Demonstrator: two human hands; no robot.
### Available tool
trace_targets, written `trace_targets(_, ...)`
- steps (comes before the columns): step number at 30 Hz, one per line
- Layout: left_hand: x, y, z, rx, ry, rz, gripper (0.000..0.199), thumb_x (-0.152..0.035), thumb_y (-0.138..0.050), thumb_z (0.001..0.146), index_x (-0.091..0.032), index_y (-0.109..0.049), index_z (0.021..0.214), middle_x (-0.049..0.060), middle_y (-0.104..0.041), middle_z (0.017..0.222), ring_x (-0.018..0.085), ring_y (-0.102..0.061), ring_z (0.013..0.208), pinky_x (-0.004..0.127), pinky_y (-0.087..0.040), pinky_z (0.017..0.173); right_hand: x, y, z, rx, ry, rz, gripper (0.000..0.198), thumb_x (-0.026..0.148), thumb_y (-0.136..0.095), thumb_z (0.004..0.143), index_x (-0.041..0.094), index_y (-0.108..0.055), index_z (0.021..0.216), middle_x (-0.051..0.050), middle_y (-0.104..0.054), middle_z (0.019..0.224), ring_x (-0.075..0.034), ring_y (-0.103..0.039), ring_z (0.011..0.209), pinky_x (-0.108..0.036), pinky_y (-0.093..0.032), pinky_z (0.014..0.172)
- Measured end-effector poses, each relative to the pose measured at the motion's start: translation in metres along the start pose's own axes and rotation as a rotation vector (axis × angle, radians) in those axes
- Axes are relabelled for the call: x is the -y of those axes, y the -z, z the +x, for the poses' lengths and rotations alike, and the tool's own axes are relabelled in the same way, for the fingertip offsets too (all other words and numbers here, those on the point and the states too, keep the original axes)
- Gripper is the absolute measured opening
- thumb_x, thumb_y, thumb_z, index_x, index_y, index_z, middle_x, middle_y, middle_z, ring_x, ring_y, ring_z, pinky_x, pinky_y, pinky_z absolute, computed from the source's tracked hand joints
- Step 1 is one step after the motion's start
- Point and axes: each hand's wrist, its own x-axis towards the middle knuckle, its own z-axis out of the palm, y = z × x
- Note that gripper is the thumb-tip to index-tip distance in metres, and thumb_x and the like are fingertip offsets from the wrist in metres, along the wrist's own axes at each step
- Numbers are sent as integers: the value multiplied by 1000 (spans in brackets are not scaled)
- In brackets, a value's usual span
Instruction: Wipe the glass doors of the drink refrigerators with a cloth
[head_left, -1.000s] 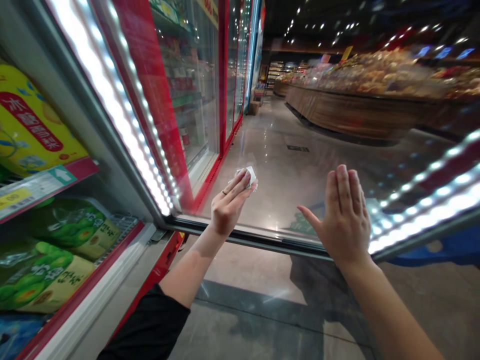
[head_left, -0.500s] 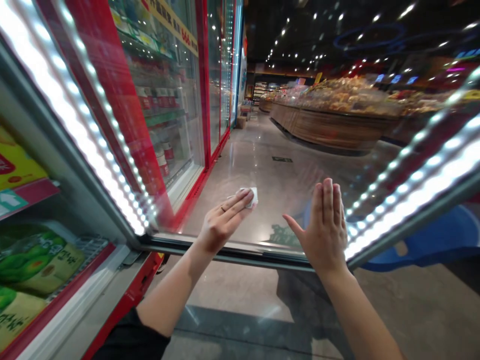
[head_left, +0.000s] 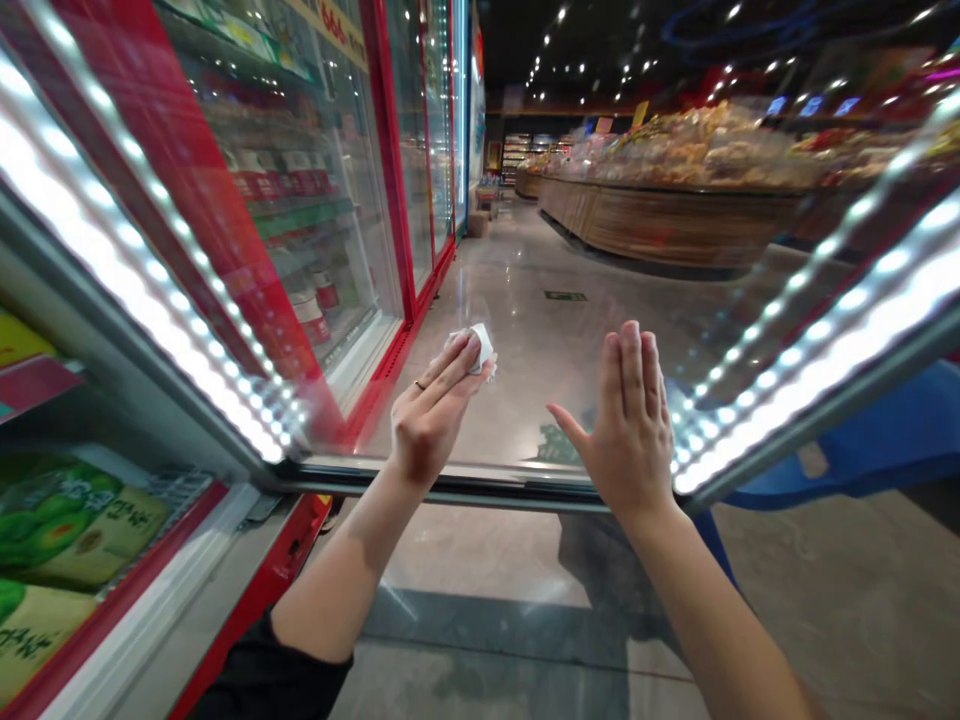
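Note:
A crumpled white tissue is pressed to the glass door under the fingertips of my left hand, which wears a ring. To the right, my right hand lies flat against the same pane, thumb spread away from the fingers, with nothing in it. The door stands open in its dark frame, and bright LED strips line its sides. Part of the tissue is hidden under my left fingers.
At left, shelves with green-and-cream packages sit inside the cabinet. Red-framed fridges run along the aisle. A wood-sided display piled with goods stands beyond the glass, and a blue plastic stool or chair is close at right.
My left hand with the tissue has moved up and slightly left on the glass. The right hand stays flat on the pane. The view has shifted a little.

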Motion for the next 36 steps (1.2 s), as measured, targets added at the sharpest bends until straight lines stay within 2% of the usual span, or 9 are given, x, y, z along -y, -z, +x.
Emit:
trace_targets(3, -5, -14, 8, -63, 74, -28, 64, -4, -68, 106, -35, -60, 161, 1, -64, 165, 26, -62, 152, 43, -58, 130, -4, -1, -4, 14, -33, 14, 110, 47, -68, 107, 25, 8, 183, -18, -22, 190, -43, -26, 174, -68, -39, 136)
trace_targets(7, -25, -46, 22, -67, -3, -59, 65, -6, -63, 110, -30, -49, 169, 4, -65, 165, 23, -60, 154, 43, -58, 131, -7, -1, -6, 24, -34, 40, 107, 49, -64, 109, 24, 9, 183, -19, -21, 190, -41, -23, 175, -66, -39, 136)
trace_targets(12, -36, -37, 5, 96, -96, -98, 64, -6, -63, 110, -24, -48, 169, 7, -70, 159, 22, -65, 149, 40, -63, 125, -15, 5, -12, 25, -79, 28, 102, 50, -59, 111, 24, 10, 183, -18, -19, 191, -41, -21, 175, -68, -39, 135)
trace_targets(15, -32, -30, 0, 88, -75, -65, 63, -3, -67, 107, -25, -55, 165, 7, -71, 158, 22, -67, 148, 39, -62, 126, -22, 10, -21, 47, -104, 20, 101, 44, -58, 112, 24, 12, 182, -19, -20, 190, -39, -20, 176, -67, -39, 136)
trace_targets(19, -38, -55, 16, -38, 2, -51, 63, -4, -62, 109, -31, -54, 166, 5, -65, 165, 23, -62, 152, 42, -60, 129, -32, 12, -31, 57, -122, 11, 100, 39, -59, 112, 23, 10, 183, -20, -23, 189, -37, -21, 176, -66, -38, 136)
trace_targets(23, -54, -77, 19, 23, 1, -146, 69, -6, -58, 112, -33, -41, 173, 3, -60, 169, 23, -56, 157, 44, -55, 133, -42, 15, -36, 31, -140, -6, 98, 41, -57, 113, 24, 9, 183, -19, -23, 190, -37, -21, 176, -66, -37, 137)
trace_targets(30, -49, -49, -5, 165, -87, -107, 74, -2, -69, 105, -29, -48, 170, 6, -68, 160, 24, -65, 149, 40, -59, 128, -56, 29, -41, 60, -181, -19, 100, 42, -58, 112, 24, 11, 182, -19, -22, 190, -38, -24, 175, -68, -37, 136)
trace_targets(32, -48, -52, 0, 126, -64, -98, 71, -2, -68, 106, -30, -51, 168, 5, -67, 161, 25, -65, 149, 40, -59, 129, -59, 32, -41, 55, -178, -22, 100, 43, -58, 112, 24, 11, 182, -19, -22, 190, -38, -23, 175, -68, -37, 136)
trace_targets(36, -64, -81, 17, -12, -19, -94, 66, -2, -62, 109, -30, -52, 168, 5, -64, 164, 24, -61, 153, 41, -58, 130, -63, 33, -39, 46, -180, -14, 99, 43, -57, 112, 23, 11, 182, -18, -20, 190, -37, -20, 176, -66, -36, 137)
